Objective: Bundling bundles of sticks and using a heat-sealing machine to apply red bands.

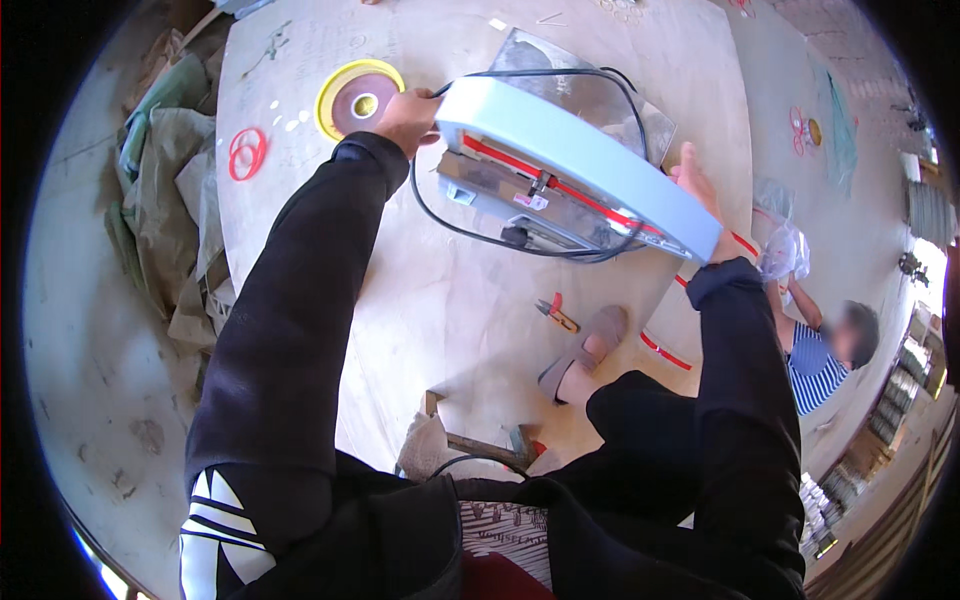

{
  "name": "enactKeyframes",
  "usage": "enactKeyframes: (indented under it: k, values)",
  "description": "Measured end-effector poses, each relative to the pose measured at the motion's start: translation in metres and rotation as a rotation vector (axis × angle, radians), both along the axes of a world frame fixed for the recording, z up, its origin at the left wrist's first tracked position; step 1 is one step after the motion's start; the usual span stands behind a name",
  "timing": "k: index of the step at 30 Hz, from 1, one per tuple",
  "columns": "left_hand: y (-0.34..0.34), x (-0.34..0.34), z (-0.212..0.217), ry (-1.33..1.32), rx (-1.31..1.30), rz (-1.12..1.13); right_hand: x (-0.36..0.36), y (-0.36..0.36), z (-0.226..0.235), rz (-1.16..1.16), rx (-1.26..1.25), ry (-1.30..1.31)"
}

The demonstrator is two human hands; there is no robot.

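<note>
Pale-blue and long, a device with a thick curved arm (575, 145) slants from upper left down to lower right, above the pale flat floor (400, 330); a narrow red strip (500, 160) runs along its lower edge, and a round black knob (514, 235) shows beneath; the left hand (407, 120), sleeved in black, grips its upper-left end; the right hand (697, 185) is at the other end, thumb sticking up — its fingers are hidden behind the casing, so I cannot tell how far they close.

Thin black cable (520, 73) loops around the device, above and below; behind it lies a grey, smudged, flat plate (545, 50), partly covered; just beside the left hand is a round spool with a bright yellow rim and brownish face (345, 105); farther left lies a loose coil of red cord (247, 155); nearer the wearer, pliers with yellow, black and red handles (560, 316) lie close to a taupe shoe (606, 328); crumpled drab sacks (170, 180) are heaped along the left; at the right — well apart — another person in a blue-and-white striped top (815, 370) reaches toward clear plastic bags (785, 248).
</note>
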State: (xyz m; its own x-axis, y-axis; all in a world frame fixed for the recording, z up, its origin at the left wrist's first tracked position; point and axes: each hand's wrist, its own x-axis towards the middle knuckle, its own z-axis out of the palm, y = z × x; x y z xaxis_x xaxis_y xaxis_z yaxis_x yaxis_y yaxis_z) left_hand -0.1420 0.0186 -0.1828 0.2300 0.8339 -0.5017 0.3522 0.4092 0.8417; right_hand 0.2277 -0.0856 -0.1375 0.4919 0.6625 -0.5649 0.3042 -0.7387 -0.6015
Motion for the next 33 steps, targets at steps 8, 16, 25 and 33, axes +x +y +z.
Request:
enactKeyframes:
  k: [8, 16, 25, 33]
  values:
    - [-0.006, -0.004, -0.074, -0.217, -0.121, 0.103, -0.044, 0.0, -0.074, -0.561, 0.139, 0.872]
    - [0.013, -0.013, -0.081, -0.121, -0.104, 0.073, 0.006, -0.007, -0.093, -0.617, 0.182, 1.032]
    - [-0.007, -0.05, -0.076, -0.026, -0.124, 0.056, 0.056, -0.052, -0.136, -0.663, 0.006, 1.124]
    - [-0.034, -0.104, -0.045, 0.085, -0.106, 0.079, -0.079, -0.104, -0.143, -0.647, -0.155, 1.239]
